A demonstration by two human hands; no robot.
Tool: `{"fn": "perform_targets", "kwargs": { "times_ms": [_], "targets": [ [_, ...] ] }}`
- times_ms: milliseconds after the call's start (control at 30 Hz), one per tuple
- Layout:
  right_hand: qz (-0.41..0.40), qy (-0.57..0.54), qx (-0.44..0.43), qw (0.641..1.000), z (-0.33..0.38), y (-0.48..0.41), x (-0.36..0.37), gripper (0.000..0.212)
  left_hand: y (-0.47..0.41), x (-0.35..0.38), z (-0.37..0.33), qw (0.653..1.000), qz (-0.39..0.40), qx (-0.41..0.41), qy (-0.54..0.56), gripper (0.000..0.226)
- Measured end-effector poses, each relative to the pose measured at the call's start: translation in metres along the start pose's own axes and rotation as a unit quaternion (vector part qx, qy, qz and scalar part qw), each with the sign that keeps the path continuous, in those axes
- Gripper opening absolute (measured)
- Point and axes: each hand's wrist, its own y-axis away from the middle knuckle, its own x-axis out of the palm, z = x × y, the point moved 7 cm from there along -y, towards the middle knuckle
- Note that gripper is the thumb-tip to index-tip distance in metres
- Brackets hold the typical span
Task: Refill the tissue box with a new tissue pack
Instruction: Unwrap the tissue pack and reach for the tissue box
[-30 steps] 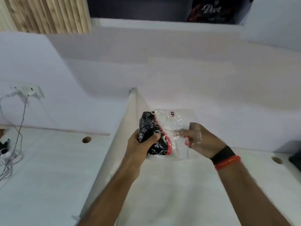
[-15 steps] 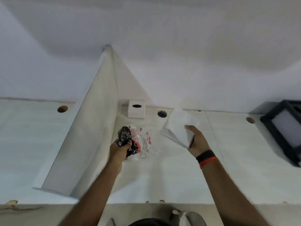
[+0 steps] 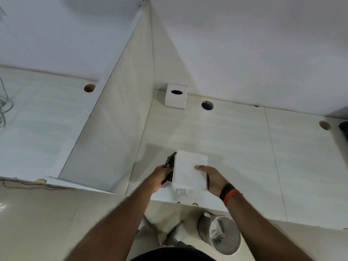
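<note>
Tissues now back over wrapper, both hands' grip pinching them, above pale worktop by white wall.

The tissue stack under my right hand looks like soft, matt white paper, and the wrapper in my left hand is glossy black plastic film. The desk is smooth pale laminate with a faint grain, the tissue box a matt white, and the bin below dull metal.
</note>
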Motion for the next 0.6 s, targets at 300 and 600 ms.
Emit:
{"fn": "perform_targets", "kwargs": {
  "times_ms": [300,600],
  "targets": [
    [-0.13,0.088,-0.008,0.988,-0.041,-0.056,-0.013,0.03,0.005,-0.022,-0.008,0.995,-0.084,0.022,-0.043,0.03],
    [-0.338,0.27,-0.066,0.899,-0.012,-0.057,-0.007,0.071,0.007,-0.035,-0.058,0.972,-0.15,0.159,-0.082,0.031]
  ]
}}
